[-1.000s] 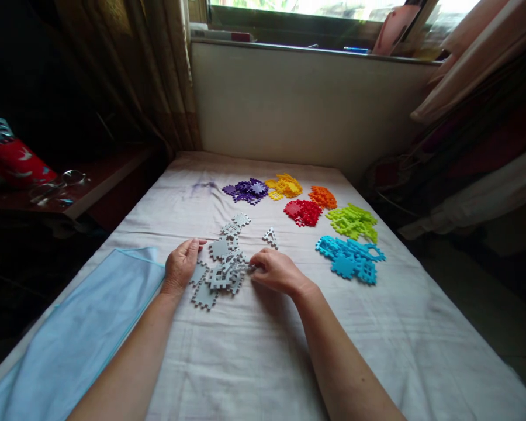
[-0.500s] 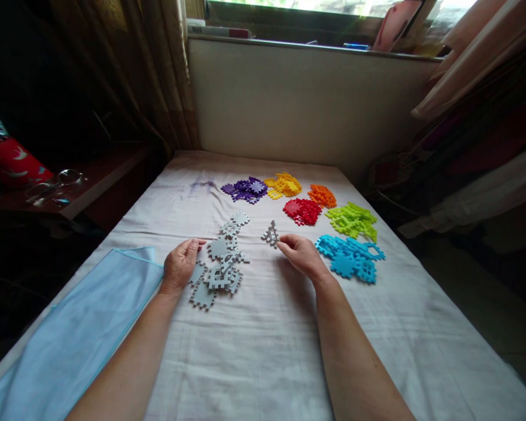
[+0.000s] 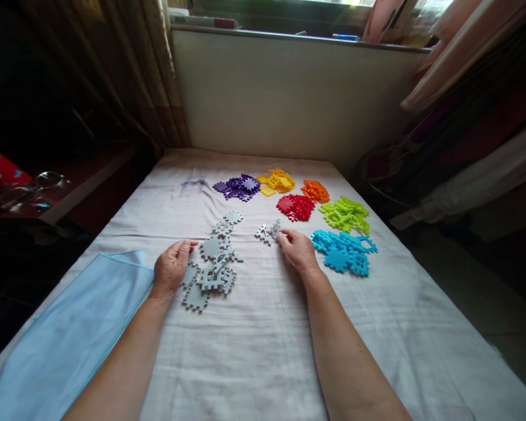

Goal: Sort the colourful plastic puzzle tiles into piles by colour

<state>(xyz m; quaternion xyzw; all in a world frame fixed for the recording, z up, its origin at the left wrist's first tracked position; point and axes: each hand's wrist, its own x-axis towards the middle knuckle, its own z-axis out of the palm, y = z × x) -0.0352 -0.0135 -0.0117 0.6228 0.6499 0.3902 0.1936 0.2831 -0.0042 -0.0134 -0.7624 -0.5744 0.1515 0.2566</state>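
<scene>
A small grey interlocking building piece is pinched between the thumb and fingers of my right hand, just above the sheet. Directly left of it, a grey triangular piece with toothed edges lies on the cloth. My left hand rests at the left side of a loose pile of grey interlocking pieces. Its fingers are curled together, the index finger pointing toward the pile; whether anything is in them is hidden.
Purple, yellow, orange, red, lime green and blue pieces lie in heaps on the white sheet. A light blue cloth lies left. Eyeglasses sit on a side table.
The grey piece in my right hand now shows apart from the triangular piece lying beside it. My left hand stays by the grey pile. The view has shifted slightly.
</scene>
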